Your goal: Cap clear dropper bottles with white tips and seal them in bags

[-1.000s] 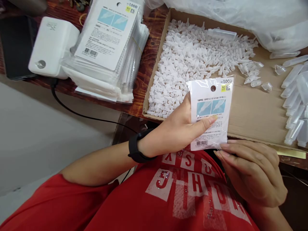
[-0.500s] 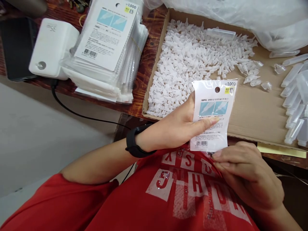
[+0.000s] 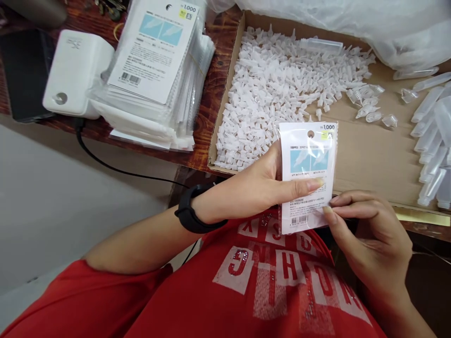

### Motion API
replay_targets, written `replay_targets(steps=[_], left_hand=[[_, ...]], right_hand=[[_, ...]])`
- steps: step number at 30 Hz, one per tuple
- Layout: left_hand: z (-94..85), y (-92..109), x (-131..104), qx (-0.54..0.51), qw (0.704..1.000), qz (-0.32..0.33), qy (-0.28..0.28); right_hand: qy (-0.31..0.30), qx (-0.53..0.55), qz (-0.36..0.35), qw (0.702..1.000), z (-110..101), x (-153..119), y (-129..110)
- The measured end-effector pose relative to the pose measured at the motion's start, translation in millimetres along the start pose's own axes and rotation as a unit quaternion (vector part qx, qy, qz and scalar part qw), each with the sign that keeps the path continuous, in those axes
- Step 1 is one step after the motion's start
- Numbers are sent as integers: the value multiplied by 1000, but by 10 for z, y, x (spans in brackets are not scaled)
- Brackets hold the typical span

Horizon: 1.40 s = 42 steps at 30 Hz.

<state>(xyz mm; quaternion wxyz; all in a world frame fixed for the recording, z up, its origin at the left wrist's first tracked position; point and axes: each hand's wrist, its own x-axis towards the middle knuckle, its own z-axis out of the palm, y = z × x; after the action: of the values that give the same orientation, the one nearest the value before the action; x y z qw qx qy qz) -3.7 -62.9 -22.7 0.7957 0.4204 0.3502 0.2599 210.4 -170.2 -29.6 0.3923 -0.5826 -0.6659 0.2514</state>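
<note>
A clear plastic packet with a white printed card (image 3: pixel 306 192) is held upright in front of my chest, its barcode side towards me. My left hand (image 3: pixel 271 188) grips it from the left, thumb across the card and the other fingers hidden behind. At the packet's lower right edge, the thumb and fingertips of my right hand (image 3: pixel 369 234) pinch the plastic. Behind the packet lies a shallow cardboard tray (image 3: pixel 366 164) with a heap of small white nozzle tips (image 3: pixel 275 89) in it.
Left of the tray, a stack of similar packets (image 3: pixel 148 61) sits on the wooden table beside a white power bank (image 3: pixel 77 70) with a black cable (image 3: pixel 120 170) and a dark phone (image 3: pixel 26 75). Clear caps (image 3: pixel 368 101) and translucent tubes (image 3: pixel 428 141) lie in the tray's right part.
My right hand has risen from below the packet to its lower right edge. The packet has shifted slightly left and down and turned a little in my left hand.
</note>
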Motion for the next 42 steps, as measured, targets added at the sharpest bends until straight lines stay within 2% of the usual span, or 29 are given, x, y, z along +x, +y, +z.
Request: replay_targets(steps=[4,21,25,31,36,42], left_hand=[[1,-11,-34,-12,1000,-5,-10],[0,8,-77,-36,998,-41,-28],[37,26,-115,5,997,-64,-30],[42,-47,-189,76,995,-64,-22],[9,-73,-186,39,995,-91,-27],[79,-108,-228,-28,991,-132,-19]], right_hand=[[-9,24,27,999,0,-22,9],[-33,2,60,998,-33,14,-47],[-29,-4,61,998,-16,33,-32],[-11,-13,51,999,-21,54,-45],[-13,-2,48,999,-27,67,-45],[12,-4,61,998,-37,87,-32]])
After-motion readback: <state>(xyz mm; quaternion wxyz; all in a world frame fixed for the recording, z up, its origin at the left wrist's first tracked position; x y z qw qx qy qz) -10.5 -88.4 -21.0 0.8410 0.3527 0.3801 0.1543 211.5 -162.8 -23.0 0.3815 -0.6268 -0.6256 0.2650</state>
